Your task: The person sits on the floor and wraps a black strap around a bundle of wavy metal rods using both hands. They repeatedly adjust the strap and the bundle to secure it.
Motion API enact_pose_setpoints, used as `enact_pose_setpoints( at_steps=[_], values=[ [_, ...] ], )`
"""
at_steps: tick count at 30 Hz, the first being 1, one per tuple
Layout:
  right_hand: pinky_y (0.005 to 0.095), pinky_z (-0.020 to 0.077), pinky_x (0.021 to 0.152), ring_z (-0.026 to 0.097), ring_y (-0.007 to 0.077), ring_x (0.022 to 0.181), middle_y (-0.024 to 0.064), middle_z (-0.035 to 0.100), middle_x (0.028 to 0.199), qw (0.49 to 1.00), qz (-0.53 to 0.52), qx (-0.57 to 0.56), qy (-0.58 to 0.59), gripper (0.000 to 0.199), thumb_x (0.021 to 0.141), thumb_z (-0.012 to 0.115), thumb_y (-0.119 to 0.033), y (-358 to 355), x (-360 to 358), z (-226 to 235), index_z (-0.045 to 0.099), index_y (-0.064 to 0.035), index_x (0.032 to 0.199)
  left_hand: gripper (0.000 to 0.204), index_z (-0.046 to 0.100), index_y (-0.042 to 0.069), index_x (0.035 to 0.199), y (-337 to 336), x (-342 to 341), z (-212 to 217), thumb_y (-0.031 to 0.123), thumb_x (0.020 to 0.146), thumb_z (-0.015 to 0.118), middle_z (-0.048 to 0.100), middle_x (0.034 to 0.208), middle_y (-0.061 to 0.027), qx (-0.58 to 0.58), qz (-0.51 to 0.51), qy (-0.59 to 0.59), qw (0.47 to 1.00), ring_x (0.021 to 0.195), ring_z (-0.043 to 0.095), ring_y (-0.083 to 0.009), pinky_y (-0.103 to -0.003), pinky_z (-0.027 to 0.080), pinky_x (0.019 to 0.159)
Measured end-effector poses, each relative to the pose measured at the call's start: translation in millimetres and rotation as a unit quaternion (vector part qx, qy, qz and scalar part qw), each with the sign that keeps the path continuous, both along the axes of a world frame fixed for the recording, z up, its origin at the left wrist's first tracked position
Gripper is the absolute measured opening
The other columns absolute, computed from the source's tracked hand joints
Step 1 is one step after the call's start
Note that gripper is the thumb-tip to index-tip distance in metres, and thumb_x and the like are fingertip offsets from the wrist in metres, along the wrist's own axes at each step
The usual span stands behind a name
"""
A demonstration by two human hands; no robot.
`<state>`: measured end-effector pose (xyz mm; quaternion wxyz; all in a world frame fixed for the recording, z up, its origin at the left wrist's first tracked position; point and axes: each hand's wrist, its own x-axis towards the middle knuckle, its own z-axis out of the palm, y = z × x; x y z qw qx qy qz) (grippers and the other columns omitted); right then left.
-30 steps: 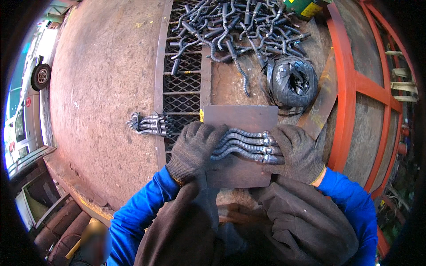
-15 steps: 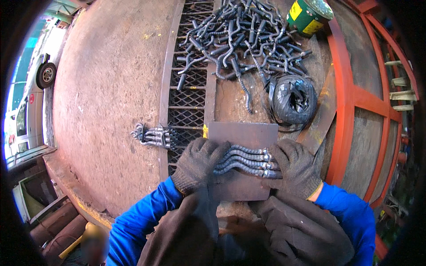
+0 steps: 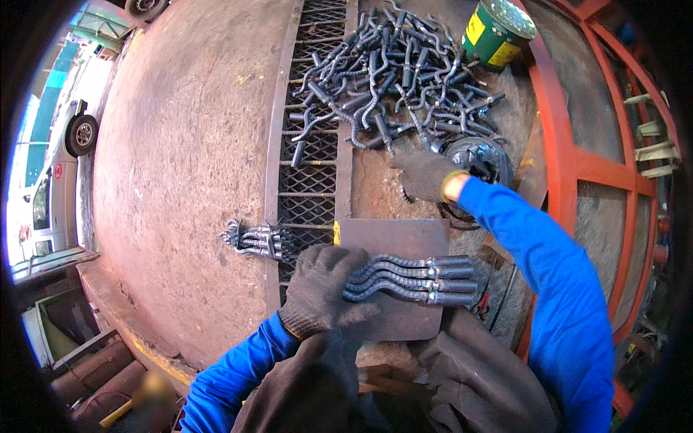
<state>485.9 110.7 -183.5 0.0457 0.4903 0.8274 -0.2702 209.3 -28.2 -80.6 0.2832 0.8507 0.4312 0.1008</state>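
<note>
My left hand [image 3: 325, 287], in a dark knit glove, rests on the left ends of several bent steel bars [image 3: 415, 278] lying side by side on a flat steel plate [image 3: 393, 242]. My right hand [image 3: 422, 175], also gloved, is stretched forward over the rusty table beside a coil of black wire [image 3: 480, 160], just below a heap of loose bent bars [image 3: 393, 68]. Its fingers look loosely curled and I see nothing in them.
A second bundle of bent bars [image 3: 256, 238] lies left of the plate at the edge of a mesh grating [image 3: 310, 166]. A green can [image 3: 497, 32] stands at the back right. An orange steel frame [image 3: 570, 166] runs along the right. A white car [image 3: 54, 180] is parked at far left.
My right hand has left the right ends of the lined-up bars and reached forward to the wire coil. My left hand stays on the bars.
</note>
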Motion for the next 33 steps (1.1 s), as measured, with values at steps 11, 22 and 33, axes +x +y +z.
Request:
enact_pose_setpoints(
  at_steps=[11, 22, 33],
  values=[
    [0.0511, 0.0477, 0.094, 0.062, 0.0392, 0.108, 0.0212, 0.066, 0.113, 0.996, 0.002, 0.025, -0.083, 0.032, 0.081, 0.064, -0.028, 25, -19, -54, 0.069, -0.0083, 0.105, 0.019, 0.066, 0.0, 0.108, 20, -3, -12, 0.012, 0.094, 0.06, 0.064, 0.1, -0.0156, -0.101, 0.261, -0.198, 0.939, 0.095, 0.062, -0.0279, -0.036, 0.049, 0.085],
    [0.049, 0.0535, 0.087, 0.067, 0.0392, 0.103, 0.0249, 0.069, 0.107, 0.986, -0.161, 0.001, -0.045, 0.037, 0.088, 0.06, -0.023, 33, -29, -47, 0.059, -0.0017, 0.118, 0.029, 0.062, -0.002, 0.118, 55, 20, -15, 0.02, 0.098, 0.064, 0.065, 0.098, -0.0055, -0.317, 0.31, -0.258, 0.859, 0.08, 0.058, -0.0105, -0.025, 0.049, 0.071],
    [0.0487, 0.0556, 0.081, 0.071, 0.0378, 0.091, 0.0217, 0.071, 0.105, 0.973, -0.211, -0.085, 0.034, 0.044, 0.085, 0.063, -0.039, 53, -27, -38, 0.072, -0.0027, 0.107, 0.031, 0.063, 0.001, 0.118, 65, 18, 7, 0.023, 0.097, 0.063, 0.064, 0.097, -0.0048, -0.265, 0.3, -0.268, 0.876, 0.083, 0.06, -0.0108, -0.027, 0.053, 0.068]
  ],
)
